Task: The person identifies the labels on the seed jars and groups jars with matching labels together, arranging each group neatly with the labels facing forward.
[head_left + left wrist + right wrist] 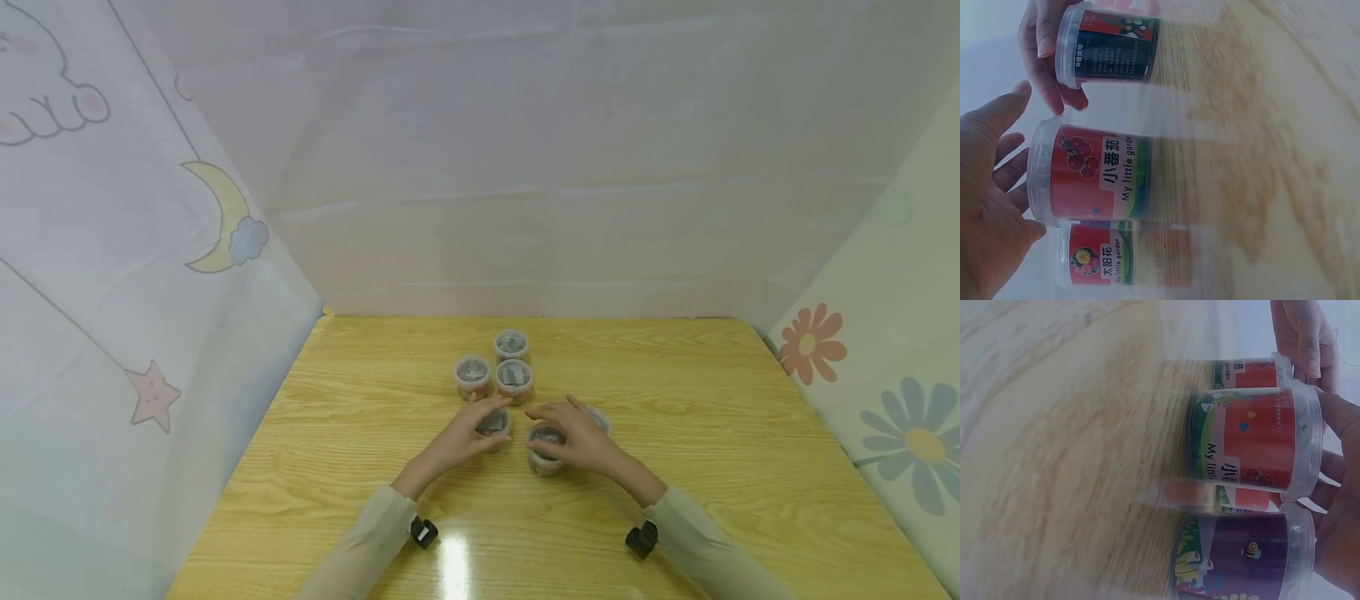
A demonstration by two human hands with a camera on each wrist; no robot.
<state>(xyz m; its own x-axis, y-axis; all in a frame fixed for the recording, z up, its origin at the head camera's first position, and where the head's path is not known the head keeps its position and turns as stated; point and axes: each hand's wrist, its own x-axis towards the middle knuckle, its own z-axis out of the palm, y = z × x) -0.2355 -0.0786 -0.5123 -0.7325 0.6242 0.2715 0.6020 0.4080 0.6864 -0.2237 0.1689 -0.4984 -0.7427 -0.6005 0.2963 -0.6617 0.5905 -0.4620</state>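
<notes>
Two lidded plastic cups stand within reach of my fingers. My left hand (457, 437) is around the lid of a red-labelled cup (1100, 175), its thumb and fingers spread on either side. In the left wrist view the thumb stands apart from this lid. My right hand (581, 442) is over another red-labelled cup (1254, 437), thumb across the lid and fingers reaching past the far side; firm contact cannot be made out. Beside that one, a purple-labelled cup (1235, 556) stands partly behind my right hand in the head view.
Farther back stand three similar cups: a left one (472, 375), a middle one (513, 379) and a rear one (512, 343). The wooden table (360, 400) meets a pale sheet (480, 208) at its back edge. Decorated walls flank both sides.
</notes>
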